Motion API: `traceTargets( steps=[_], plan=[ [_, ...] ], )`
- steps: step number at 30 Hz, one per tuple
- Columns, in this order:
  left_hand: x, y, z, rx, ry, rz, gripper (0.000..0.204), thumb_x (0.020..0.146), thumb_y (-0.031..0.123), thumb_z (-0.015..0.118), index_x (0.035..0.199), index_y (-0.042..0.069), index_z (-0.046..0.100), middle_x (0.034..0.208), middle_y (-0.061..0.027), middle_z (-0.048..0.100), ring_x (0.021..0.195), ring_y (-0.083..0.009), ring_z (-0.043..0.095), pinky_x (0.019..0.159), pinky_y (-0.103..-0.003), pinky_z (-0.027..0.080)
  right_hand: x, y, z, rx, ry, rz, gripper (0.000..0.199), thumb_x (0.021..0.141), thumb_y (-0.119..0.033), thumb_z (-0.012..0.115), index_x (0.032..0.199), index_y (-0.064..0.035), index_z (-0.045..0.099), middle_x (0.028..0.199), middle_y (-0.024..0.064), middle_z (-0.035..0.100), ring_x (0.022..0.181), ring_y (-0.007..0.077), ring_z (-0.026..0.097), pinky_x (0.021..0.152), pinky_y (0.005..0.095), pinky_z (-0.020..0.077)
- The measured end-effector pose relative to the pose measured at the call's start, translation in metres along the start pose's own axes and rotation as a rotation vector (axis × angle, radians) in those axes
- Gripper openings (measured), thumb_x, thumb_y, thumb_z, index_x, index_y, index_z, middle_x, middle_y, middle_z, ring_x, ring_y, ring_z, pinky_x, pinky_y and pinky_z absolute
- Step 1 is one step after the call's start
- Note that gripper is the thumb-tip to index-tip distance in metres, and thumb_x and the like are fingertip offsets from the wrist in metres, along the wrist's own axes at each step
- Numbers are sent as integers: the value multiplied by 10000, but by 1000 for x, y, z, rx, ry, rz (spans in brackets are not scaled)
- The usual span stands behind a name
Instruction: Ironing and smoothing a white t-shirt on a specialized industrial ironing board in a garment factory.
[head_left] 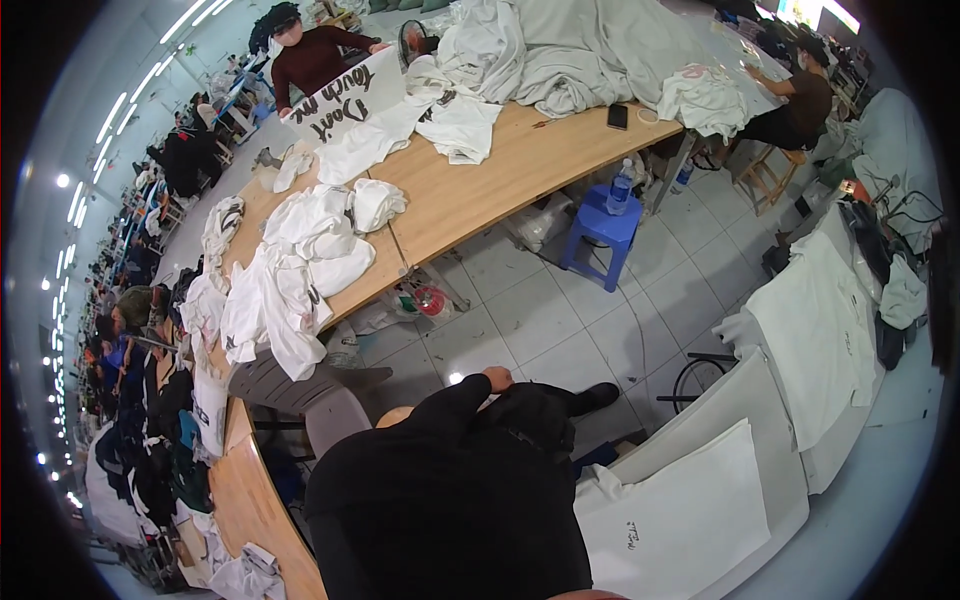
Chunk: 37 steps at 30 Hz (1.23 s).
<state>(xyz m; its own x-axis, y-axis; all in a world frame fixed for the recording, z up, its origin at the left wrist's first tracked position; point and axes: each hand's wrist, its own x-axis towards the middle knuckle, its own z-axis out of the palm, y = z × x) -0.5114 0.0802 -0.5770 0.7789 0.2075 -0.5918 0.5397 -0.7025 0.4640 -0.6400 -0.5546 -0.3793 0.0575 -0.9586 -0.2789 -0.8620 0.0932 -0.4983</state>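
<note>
My left hand (497, 379) rests near my knee at the end of a black sleeve (450, 405). It looks small here, its fingers hard to make out, and I see nothing held in it. My right hand does not show. Dark trousers (525, 415) and a black shoe (597, 397) stretch out over the tiled floor. To my right, a white garment with small dark print (690, 510) lies flat on a pale panel. Beyond it, another white garment (815, 335) is spread over a similar panel.
A long wooden table (530, 160) carries heaps of white garments (300, 240) and a dark phone (618, 117). Across it, a masked person (315, 65) holds up a printed white cloth. A blue stool (603, 235) with a water bottle, a grey chair (335, 410) and a seated person (800, 100) surround me.
</note>
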Motion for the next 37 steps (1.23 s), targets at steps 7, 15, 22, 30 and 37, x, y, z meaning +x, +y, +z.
traceTargets(
  steps=[7,15,22,30,37],
  plan=[
    [14,15,-32,-61,-7,11,421,963,454,635,1072,93,821,1107,-166,816,1092,-391,763,957,-500,599,-6,-11,12,23,-1,-47,622,1102,-570,558,1068,2,798,1039,242,753,901,427,683,878,589,562],
    [-11,-64,-46,-92,103,-123,442,973,486,654,1036,87,834,1103,-180,816,1090,-393,765,993,-494,594,-16,-46,23,11,-12,-139,641,1103,-577,551,1079,15,796,1060,260,756,914,445,693,882,600,568],
    [8,-123,-60,30,-282,-82,427,957,447,683,1090,69,829,1034,-228,813,1042,-372,799,911,-481,618,-56,-12,-29,1,144,-78,658,1105,-582,545,1089,26,795,1078,275,759,926,461,702,885,609,574],
    [39,-126,-178,393,57,56,415,993,419,607,1111,85,823,1154,-239,785,1144,-439,736,969,-554,585,-36,23,-58,-6,224,-68,677,1107,-589,538,1101,39,793,1098,292,763,939,479,712,889,620,581],
    [24,-75,-196,-109,192,-94,513,974,513,664,1182,63,795,1192,-246,782,1200,-424,724,1044,-521,560,15,37,-20,-22,-104,-131,791,1020,-712,608,1304,13,749,1221,350,753,1093,478,754,904,606,612]
  ],
)
